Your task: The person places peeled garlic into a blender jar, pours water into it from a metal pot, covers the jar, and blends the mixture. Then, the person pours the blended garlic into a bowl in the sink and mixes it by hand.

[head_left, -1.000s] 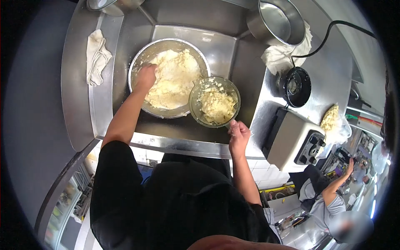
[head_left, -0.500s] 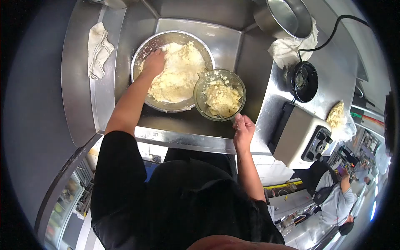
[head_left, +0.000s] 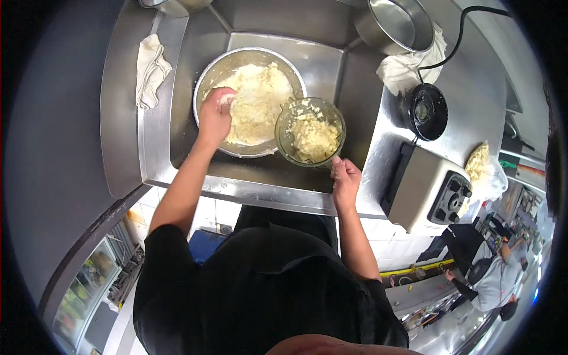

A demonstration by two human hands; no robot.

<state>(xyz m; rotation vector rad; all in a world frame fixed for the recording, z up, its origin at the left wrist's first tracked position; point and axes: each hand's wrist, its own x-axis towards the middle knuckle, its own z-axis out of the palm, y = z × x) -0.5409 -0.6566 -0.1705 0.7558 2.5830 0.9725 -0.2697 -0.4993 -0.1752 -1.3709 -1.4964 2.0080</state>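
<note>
A large metal bowl (head_left: 201, 70) sits in the steel sink, holding pale yellow crumbly mash (head_left: 260, 100) with whiter patches in it. Over the bowl's left part is my left hand (head_left: 216, 115), fingers curled around a bit of the mash. My right hand (head_left: 346, 179) grips the handle of a see-through blender jar (head_left: 283, 141). This jar leans at the bowl's right rim, its mouth facing up towards me. More lumpy yellow mash (head_left: 315, 139) lies inside it, and crumbs cling to its wall.
A cream blender base (head_left: 417, 183) stands on the right counter, beside a round black part (head_left: 429, 112). Behind are a steel pot (head_left: 402, 26) and a white cloth (head_left: 396, 71). Another cloth (head_left: 152, 71) lies on the left ledge. A person in grey (head_left: 494, 284) is at far right.
My left hand has lifted from the mash and drawn back towards me, its fingers now curled. My right hand still holds the blender jar in nearly the same place.
</note>
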